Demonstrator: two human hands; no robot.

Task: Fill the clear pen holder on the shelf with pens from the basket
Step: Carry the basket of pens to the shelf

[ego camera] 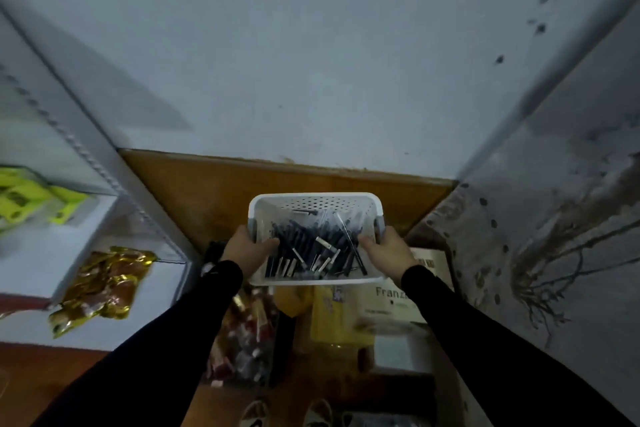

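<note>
Pale blue walls are closing in a narrow corner over a wooden floor strip, and I am looking down between both arms. On the left, a white shelf is carrying gold packets. My left hand and right hand are clamping the white basket by its side rims, with the pens lying loose inside. If I tilt it, they could spill onto the clutter below. I am not seeing the clear pen holder anywhere; motion blur is smearing the floor items.
</note>
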